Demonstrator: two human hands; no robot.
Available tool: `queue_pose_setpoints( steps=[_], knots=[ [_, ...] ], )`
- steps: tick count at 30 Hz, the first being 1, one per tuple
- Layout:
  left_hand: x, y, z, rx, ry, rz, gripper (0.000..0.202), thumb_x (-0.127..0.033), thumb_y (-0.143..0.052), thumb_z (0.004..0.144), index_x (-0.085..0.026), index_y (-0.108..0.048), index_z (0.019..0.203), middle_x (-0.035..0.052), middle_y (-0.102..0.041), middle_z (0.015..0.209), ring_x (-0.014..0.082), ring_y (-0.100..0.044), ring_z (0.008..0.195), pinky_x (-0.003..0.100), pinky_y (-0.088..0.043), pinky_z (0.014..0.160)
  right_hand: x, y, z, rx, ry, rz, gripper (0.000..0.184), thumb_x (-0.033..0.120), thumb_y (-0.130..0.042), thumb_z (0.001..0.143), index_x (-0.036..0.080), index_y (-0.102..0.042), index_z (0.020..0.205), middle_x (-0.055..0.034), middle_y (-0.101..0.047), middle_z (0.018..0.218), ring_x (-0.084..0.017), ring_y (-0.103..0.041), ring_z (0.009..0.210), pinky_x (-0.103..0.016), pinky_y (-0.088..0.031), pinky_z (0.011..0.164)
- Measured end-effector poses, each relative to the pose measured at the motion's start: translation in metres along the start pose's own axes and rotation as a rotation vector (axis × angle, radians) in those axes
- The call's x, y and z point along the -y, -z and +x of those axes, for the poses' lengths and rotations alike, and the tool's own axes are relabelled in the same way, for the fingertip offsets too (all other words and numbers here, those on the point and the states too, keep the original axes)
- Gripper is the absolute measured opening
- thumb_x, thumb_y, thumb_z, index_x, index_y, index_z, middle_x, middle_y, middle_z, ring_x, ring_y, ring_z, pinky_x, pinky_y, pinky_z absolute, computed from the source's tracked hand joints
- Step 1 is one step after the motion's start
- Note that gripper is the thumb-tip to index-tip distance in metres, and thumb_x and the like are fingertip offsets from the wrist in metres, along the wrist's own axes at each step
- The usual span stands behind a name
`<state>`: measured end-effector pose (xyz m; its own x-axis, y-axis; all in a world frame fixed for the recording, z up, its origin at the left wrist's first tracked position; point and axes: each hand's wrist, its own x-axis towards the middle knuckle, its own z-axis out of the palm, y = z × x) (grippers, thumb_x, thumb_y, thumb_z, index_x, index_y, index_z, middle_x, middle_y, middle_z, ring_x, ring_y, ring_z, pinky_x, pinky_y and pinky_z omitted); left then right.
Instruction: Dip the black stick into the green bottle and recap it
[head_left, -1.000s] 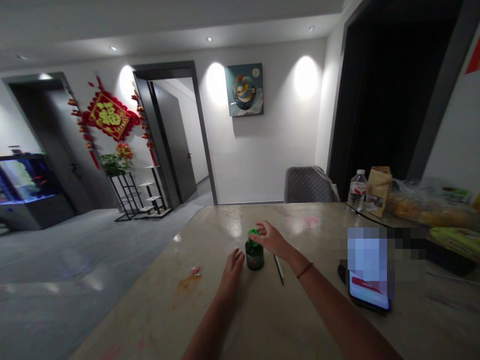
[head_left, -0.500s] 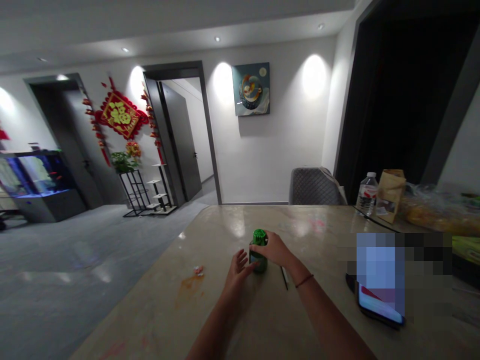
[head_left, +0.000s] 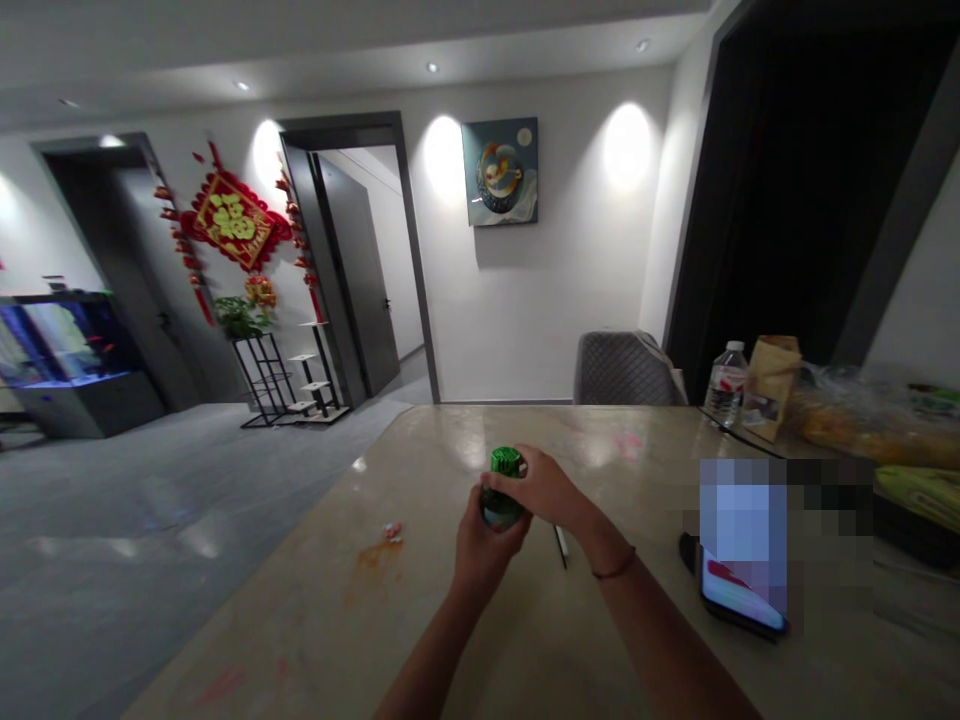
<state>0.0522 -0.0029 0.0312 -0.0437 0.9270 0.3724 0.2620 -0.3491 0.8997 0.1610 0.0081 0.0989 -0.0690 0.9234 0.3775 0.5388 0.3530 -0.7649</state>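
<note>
A small dark green bottle [head_left: 501, 508] with a shiny bright green cap [head_left: 505, 461] stands between my hands over the table [head_left: 442, 630]. My left hand [head_left: 486, 545] wraps round the bottle's lower body. Higher up, my right hand [head_left: 546, 488] grips the bottle around its shoulder, just under the cap, with the thumb across the front. The fingers on the far side are hidden. A thin dark and white stick-like item [head_left: 561, 547] lies on the table below my right wrist.
Left of my hands are a small crumpled scrap [head_left: 392, 531] and an orange-brown stain. A phone [head_left: 739, 595] lies to the right. Farther back on the right stand a water bottle [head_left: 726, 385], a paper bag [head_left: 771, 388] and a plastic bag [head_left: 847, 405]. A grey chair [head_left: 626, 370] is across the table.
My left hand has closed round the bottle; before, it was open beside it. The bottle and my right hand have shifted slightly left and up in the picture.
</note>
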Motion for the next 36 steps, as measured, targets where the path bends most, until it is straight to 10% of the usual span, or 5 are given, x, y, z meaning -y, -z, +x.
queue_pose_setpoints(
  steps=[7,17,27,36],
  knots=[
    [-0.007,0.006,-0.002,0.039,-0.03,0.132,0.049,-0.039,-0.066,0.058,-0.019,-0.05,0.1,0.002,-0.062,0.082,0.014,-0.056,0.068,0.023,-0.043,0.064,0.005,0.02,-0.002,-0.139,-0.029,-0.195,0.034,0.052,-0.055,0.07,0.019,-0.055,0.067,-0.0012,-0.052,0.059,-0.012,-0.044,0.055,-0.025,-0.029,0.054],
    [-0.022,0.005,-0.003,0.142,0.022,0.022,0.048,-0.035,-0.07,0.053,-0.019,-0.054,0.096,0.0,-0.061,0.072,0.0118,-0.053,0.06,0.02,-0.039,0.055,0.006,0.044,-0.006,0.017,0.082,-0.122,0.025,0.042,-0.054,0.074,0.018,-0.06,0.071,0.0013,-0.051,0.054,-0.01,-0.043,0.051,-0.023,-0.029,0.05],
    [-0.024,0.003,-0.005,0.187,0.002,0.068,0.044,-0.036,-0.069,0.054,-0.018,-0.054,0.091,-0.0007,-0.06,0.069,0.0112,-0.05,0.059,0.02,-0.039,0.055,0.005,0.06,-0.014,0.248,0.256,0.062,0.019,0.017,-0.048,0.074,0.021,-0.061,0.088,-0.002,-0.06,0.092,-0.016,-0.053,0.089,-0.028,-0.038,0.082],
    [-0.028,0.008,-0.003,0.181,-0.058,0.152,0.047,-0.039,-0.066,0.057,-0.018,-0.052,0.097,0.0015,-0.062,0.078,0.0132,-0.054,0.065,0.022,-0.042,0.059,0.009,0.046,-0.011,-0.001,0.058,-0.077,0.032,0.039,-0.066,0.065,0.021,-0.059,0.09,-0.0041,-0.06,0.078,-0.017,-0.054,0.071,-0.029,-0.037,0.067]
  ],
)
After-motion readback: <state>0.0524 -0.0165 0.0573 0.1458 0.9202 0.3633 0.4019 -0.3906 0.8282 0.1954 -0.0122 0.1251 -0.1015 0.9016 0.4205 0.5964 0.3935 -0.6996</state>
